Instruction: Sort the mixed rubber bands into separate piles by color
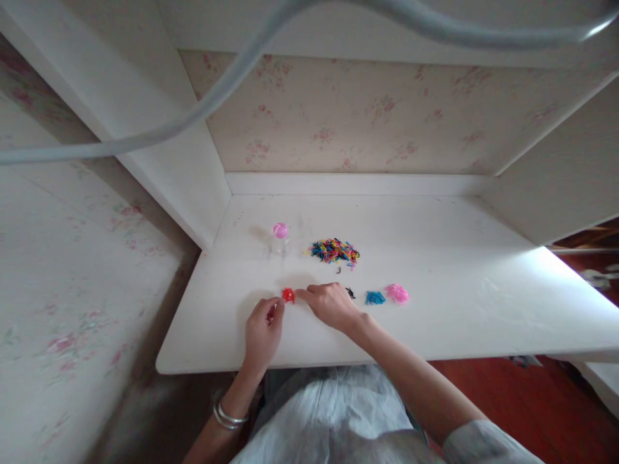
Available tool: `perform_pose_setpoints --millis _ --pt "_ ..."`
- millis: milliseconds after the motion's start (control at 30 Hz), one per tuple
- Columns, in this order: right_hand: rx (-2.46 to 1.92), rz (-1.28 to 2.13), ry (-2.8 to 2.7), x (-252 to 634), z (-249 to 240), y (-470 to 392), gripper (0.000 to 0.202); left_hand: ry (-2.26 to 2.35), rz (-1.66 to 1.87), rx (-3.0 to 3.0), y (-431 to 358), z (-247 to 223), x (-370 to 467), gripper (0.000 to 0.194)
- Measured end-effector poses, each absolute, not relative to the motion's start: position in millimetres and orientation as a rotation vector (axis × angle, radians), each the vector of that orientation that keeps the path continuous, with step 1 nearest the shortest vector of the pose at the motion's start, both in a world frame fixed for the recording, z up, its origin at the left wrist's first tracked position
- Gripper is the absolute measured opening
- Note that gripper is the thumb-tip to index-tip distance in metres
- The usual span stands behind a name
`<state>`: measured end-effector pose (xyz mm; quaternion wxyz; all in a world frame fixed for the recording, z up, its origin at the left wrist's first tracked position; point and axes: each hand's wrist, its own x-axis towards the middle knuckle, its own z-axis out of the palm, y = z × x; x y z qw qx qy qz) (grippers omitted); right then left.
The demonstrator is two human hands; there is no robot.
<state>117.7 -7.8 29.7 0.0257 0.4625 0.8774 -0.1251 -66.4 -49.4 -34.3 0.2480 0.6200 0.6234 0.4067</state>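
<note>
A small red pile (pixel 288 295) lies on the white table between my two hands. My left hand (pixel 265 325) is at its left side, fingers curled with thumb and index together at the pile's edge; anything between them is too small to tell. From the right, my right hand (pixel 329 301) touches or nearly touches the pile with an extended index finger, its other fingers partly hidden. Just beyond my right hand lies a black pile (pixel 350 293), partly covered, then a blue pile (pixel 374 298) and a pink pile (pixel 397 294). A larger mixed-colour pile (pixel 334 251) sits farther back.
A clear container with a pink top (pixel 280 231) stands behind the red pile. The white table (pixel 459 277) meets a panel at the back and side walls. A pale cable (pixel 222 96) crosses the upper view. The table's front edge runs close to my body.
</note>
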Motion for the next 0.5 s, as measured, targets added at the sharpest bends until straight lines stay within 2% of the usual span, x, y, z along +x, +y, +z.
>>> perform_pose_setpoints --millis 500 --pt "1.292 -0.34 2.71 81 38 7 0.028 1.725 1.205 1.501 -45 -35 -75 0.024"
